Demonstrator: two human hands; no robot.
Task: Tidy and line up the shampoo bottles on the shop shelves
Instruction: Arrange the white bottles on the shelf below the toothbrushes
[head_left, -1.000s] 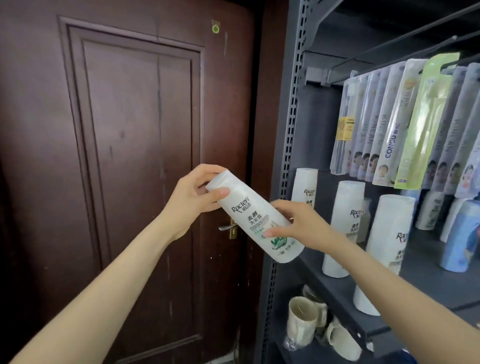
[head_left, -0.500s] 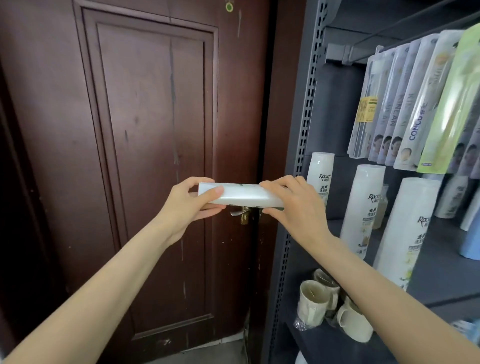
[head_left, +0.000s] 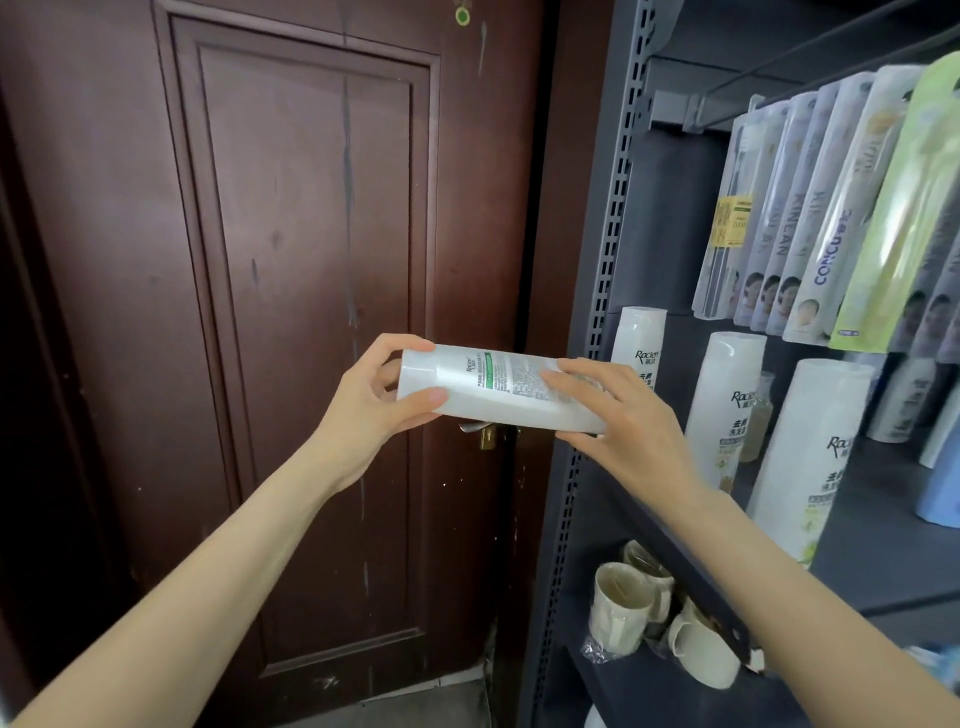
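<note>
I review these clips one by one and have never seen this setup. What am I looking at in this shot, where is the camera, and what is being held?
No machine here: a person wears a camera on the head, looking down at their own bare arms. The left hand and right hand grip a white shampoo bottle sideways, small print facing up, in front of a brown door. On the grey shelf beside it, matching bottles stand upright. Packaged toothbrushes hang above; wrapped mugs sit below.

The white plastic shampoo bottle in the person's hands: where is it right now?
In the head view the white plastic shampoo bottle lies nearly level at centre, off the shelf, before the dark brown wooden door, left hand gripping its cap end, right hand its base.
</note>
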